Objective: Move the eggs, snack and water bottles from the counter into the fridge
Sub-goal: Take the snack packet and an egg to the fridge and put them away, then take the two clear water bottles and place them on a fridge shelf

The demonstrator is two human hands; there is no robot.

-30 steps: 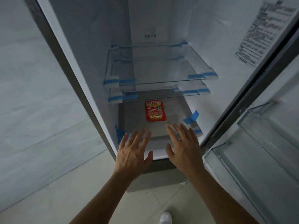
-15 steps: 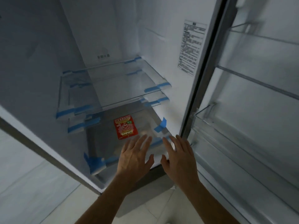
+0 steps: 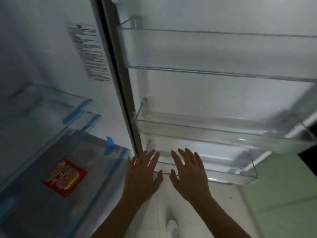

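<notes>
Snack (image 3: 65, 177): red packet, lying flat and face up on the bottom shelf (image 3: 96, 194) of the fridge (image 3: 42, 48), about midway between the shelf's side edges. Its long axis runs roughly from front edge to back edge; the print is too blurred to read.

Left grip (image 3: 143, 174): fingers spread, holding nothing, just right of the fridge's front edge.

Right grip (image 3: 188, 172): fingers spread, holding nothing, close beside the left grip. My fingertips reach over the front rim of the lowest door bin (image 3: 240, 177); I cannot tell whether they touch it.

Change: half a second ago both grips hung before the bottom shelf with the snack just beyond my fingertips. They now sit before the open door, and the snack lies well apart to their left.

Surroundings: two more clear door bins (image 3: 214, 73) above; glass shelves (image 3: 51, 103) with blue tape (image 3: 109, 145) at their corners; printed label (image 3: 89, 52) on the inner wall; dark door seal (image 3: 118, 83) between fridge and door; white shoe (image 3: 173, 229) on the pale floor (image 3: 283, 203).
</notes>
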